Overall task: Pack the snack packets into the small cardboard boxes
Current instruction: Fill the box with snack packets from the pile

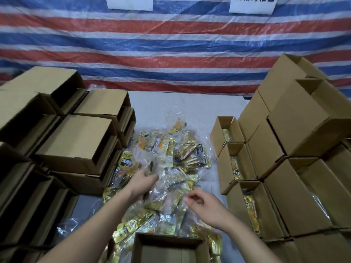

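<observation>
Head view: the left hand (143, 182) reaches into a heap of gold snack packets (167, 168), fingers curled among them; whether they grip one, I cannot tell. The right hand (204, 205) hovers beside it, fingers loosely curled, holding nothing. An open cardboard box (169, 249) sits just below both wrists.

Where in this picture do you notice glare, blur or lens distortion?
Head view: glare on the shiny snack packets and striped tarp; the box stacks lean outward from wide-angle distortion; the hands, left and right, look slightly soft.
</observation>
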Available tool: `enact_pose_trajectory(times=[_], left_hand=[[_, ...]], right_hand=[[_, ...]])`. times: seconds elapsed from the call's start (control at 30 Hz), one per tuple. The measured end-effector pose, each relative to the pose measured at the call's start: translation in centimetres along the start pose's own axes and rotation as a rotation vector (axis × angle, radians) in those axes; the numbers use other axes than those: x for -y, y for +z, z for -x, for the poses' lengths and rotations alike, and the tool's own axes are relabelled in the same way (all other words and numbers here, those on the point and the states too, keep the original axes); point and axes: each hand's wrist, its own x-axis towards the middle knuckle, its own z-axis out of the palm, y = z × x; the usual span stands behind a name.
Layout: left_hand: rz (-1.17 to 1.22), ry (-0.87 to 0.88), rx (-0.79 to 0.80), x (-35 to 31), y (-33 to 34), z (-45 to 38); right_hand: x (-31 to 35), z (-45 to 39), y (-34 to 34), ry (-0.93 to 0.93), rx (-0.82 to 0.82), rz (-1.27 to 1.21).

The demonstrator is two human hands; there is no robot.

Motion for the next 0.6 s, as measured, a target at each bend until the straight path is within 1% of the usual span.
enact_pose_trajectory(times=[0.07, 0.13, 0.2, 0.27, 0.33, 0.4, 0.43, 0.47, 0.53, 0.6], left_hand=[[0.032, 0.104, 0.012, -2.6, -0.7, 2.0], [0.050, 0.214, -0.021, -5.1, -1.0, 4.2], [0.091, 0.339, -0.029, -7.2, -1.0, 6.6], [0.096, 0.438, -0.012, -8.9, -0.4, 8.8], [0.073, 0.468, -0.024, -9.7, 0.6, 10.0], [-0.046, 0.472, -0.134, -10.1, 1.1, 10.7], [-0.135, 0.483, -0.184, -10.4, 1.1, 11.0], [-0.219, 0.496, -0.197, -10.5, 1.1, 11.2], [-0.366, 0.496, -0.116, -10.6, 0.8, 11.8], [-0.405, 0.463, -0.020, -10.7, 0.6, 12.2]], right_hand=[[2.6, -0.4, -0.2, -0.002, -0.050, -0.139], [5.6, -0.5, -0.1, 0.002, -0.063, -0.355], [8.1, -0.4, 0.1, 0.011, -0.033, -0.618], [10.2, -0.1, 0.4, -0.020, 0.009, -0.808], [11.5, 0.1, 0.8, -0.062, 0.040, -0.933], [12.0, 0.6, 0.9, -0.095, 0.068, -1.068], [12.1, 1.0, 0.8, -0.122, 0.092, -1.109], [12.0, 1.5, 0.7, -0.150, 0.129, -1.117], [11.6, 2.1, 0.4, -0.182, 0.224, -1.055], [11.0, 2.5, 0.0, -0.168, 0.269, -1.007]])
